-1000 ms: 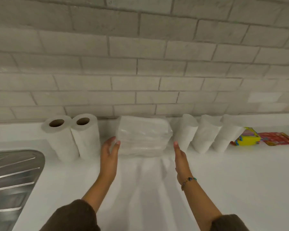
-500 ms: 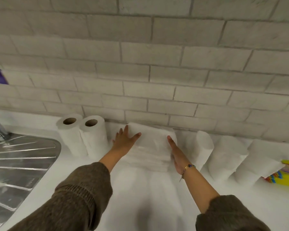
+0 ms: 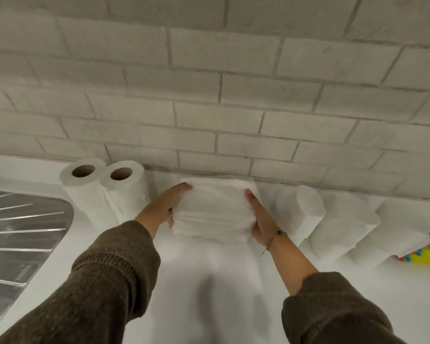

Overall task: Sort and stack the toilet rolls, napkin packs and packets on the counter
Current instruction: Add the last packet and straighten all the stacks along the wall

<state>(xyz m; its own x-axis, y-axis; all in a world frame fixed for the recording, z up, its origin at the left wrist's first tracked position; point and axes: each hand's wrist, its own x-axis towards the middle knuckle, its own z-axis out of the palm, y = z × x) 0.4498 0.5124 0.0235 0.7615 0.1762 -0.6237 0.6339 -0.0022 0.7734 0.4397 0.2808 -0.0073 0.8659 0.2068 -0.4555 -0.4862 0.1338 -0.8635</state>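
Note:
A white stack of napkin packs (image 3: pixel 215 209) sits against the brick wall in the middle of the white counter (image 3: pixel 209 281). My left hand (image 3: pixel 170 203) grips its left side and my right hand (image 3: pixel 258 219) grips its right side. Two upright toilet rolls (image 3: pixel 107 192) stand to the left of the stack. Three more rolls (image 3: pixel 340 219) lean in a row to its right. A yellow packet (image 3: pixel 427 254) lies at the far right edge, partly cut off.
A steel sink drainboard (image 3: pixel 18 244) fills the left side. The grey brick wall (image 3: pixel 221 95) rises directly behind the items. Bare counter lies in front of the stack between my arms.
My hands went from hovering beside the napkin stack to lying on it, and now clasp it from both sides. The camera has moved closer and lower.

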